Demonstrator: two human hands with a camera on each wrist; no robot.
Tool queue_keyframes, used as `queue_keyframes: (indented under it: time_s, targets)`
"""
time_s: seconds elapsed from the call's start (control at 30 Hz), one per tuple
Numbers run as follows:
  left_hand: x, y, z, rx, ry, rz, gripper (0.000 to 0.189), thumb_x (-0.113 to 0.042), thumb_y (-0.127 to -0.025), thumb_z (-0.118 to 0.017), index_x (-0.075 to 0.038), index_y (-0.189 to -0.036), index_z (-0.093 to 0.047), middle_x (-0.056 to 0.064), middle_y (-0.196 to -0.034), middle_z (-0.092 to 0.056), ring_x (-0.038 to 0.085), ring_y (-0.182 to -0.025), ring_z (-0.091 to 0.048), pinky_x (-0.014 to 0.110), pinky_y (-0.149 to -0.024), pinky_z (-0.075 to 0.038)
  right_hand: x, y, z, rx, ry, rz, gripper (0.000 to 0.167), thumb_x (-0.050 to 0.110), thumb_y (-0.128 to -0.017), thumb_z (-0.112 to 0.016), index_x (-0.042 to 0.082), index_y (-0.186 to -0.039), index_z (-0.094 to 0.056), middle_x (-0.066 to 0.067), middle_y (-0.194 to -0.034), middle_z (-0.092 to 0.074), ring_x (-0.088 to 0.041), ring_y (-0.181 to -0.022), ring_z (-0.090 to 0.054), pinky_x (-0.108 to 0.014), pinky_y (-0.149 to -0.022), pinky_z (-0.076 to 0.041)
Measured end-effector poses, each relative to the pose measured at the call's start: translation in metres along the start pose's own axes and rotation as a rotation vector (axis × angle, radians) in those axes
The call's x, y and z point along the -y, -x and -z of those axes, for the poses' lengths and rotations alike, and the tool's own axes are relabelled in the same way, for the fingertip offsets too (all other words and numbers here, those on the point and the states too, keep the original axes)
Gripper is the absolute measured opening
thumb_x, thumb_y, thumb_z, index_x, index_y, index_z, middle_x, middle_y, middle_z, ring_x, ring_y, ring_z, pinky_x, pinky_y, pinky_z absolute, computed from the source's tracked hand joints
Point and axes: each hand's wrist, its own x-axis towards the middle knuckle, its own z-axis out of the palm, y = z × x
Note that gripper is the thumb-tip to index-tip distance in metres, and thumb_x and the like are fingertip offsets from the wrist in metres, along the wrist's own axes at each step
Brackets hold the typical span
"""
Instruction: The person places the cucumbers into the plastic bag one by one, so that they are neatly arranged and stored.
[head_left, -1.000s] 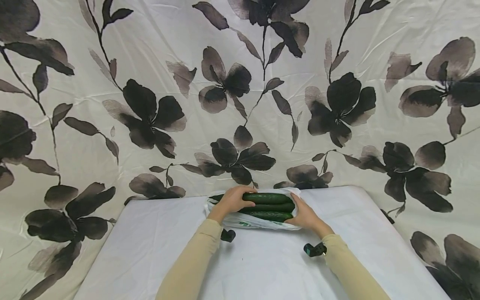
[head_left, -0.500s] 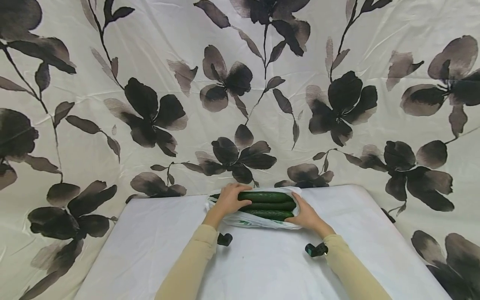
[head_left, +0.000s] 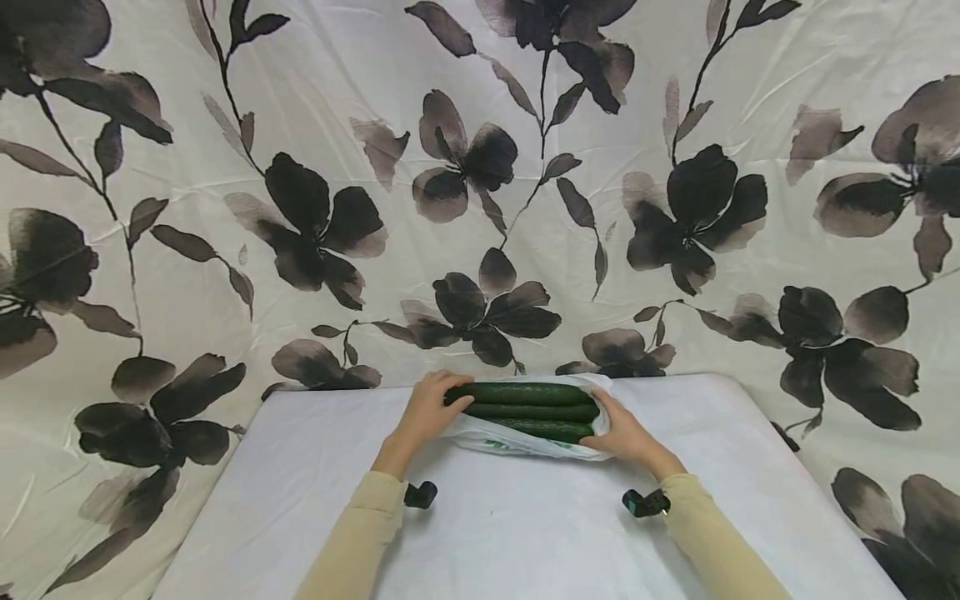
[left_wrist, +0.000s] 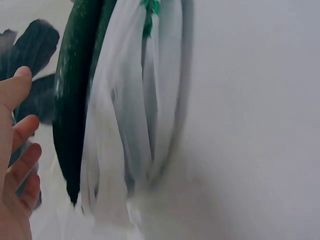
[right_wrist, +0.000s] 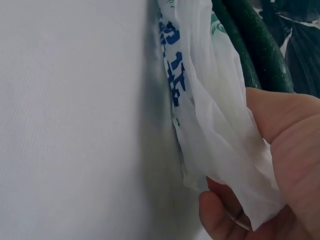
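Three dark green cucumbers point(head_left: 525, 393) lie side by side in a thin white plastic bag point(head_left: 495, 440) near the table's far edge. Its mouth gapes, so the cucumbers show from above. At their left end is my left hand point(head_left: 422, 410); the left wrist view has its fingers point(left_wrist: 24, 167) loosely spread, apart from the nearest cucumber point(left_wrist: 75, 100). My right hand point(head_left: 628, 432) holds the bag's right end. In the right wrist view that hand's thumb lies inside the bag rim point(right_wrist: 220, 110) and its fingers curl round the outside, pinching the plastic.
A white cloth covers the table point(head_left: 510, 533). Right behind its far edge hangs a curtain point(head_left: 360, 92) with dark flower prints. Small black cameras point(head_left: 421, 495) sit at both wrists.
My left hand has moved left along the cucumbers to their left end, uncovering more of them. My right hand keeps its hold on the bag; the view has shifted slightly.
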Motion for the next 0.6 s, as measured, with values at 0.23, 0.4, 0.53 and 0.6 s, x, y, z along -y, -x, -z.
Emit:
queue_keyframes:
  time_s: [0.23, 0.4, 0.53, 0.6]
  targets:
    - [0.023, 0.030, 0.025, -0.050, -0.001, 0.054, 0.030, -0.026, -0.092, -0.070, -0.018, -0.121, -0.069, -0.001, -0.112, -0.064, 0.025, -0.107, -0.055, 0.048, -0.090, -0.044, 0.002, 0.009, 0.009, -0.115, 0.069, 0.064, 0.083, 0.034, -0.083, -0.078, 0.005, -0.149, -0.037, -0.025, -0.146, -0.039, -0.046, -0.133, -0.035, -0.060, -0.105, -0.031]
    - [0.042, 0.050, 0.047, -0.042, -0.072, 0.108, 0.031, -0.026, -0.093, -0.069, -0.018, -0.123, -0.068, 0.002, -0.110, -0.064, 0.025, -0.106, -0.054, 0.051, -0.088, -0.041, 0.007, 0.014, 0.019, -0.225, 0.153, 0.112, 0.065, 0.036, -0.087, -0.074, 0.007, -0.140, -0.051, -0.020, -0.138, -0.050, -0.036, -0.108, -0.059, -0.052, -0.089, -0.048]
    - [0.054, 0.065, 0.068, -0.024, -0.148, 0.162, 0.031, -0.028, -0.093, -0.068, -0.018, -0.123, -0.067, 0.005, -0.112, -0.064, 0.028, -0.110, -0.052, 0.055, -0.090, -0.039, 0.012, 0.019, 0.028, -0.315, 0.196, 0.180, 0.047, 0.028, -0.088, -0.073, 0.006, -0.128, -0.062, -0.018, -0.130, -0.058, -0.020, -0.076, -0.066, -0.041, -0.064, -0.054]
    - [0.061, 0.074, 0.079, -0.017, -0.183, 0.181, 0.032, -0.028, -0.093, -0.069, -0.017, -0.123, -0.067, 0.007, -0.113, -0.064, 0.030, -0.110, -0.053, 0.056, -0.090, -0.039, 0.014, 0.021, 0.032, -0.343, 0.217, 0.203, 0.043, 0.025, -0.088, -0.073, 0.005, -0.125, -0.064, -0.018, -0.127, -0.060, -0.019, -0.075, -0.066, -0.039, -0.061, -0.053]
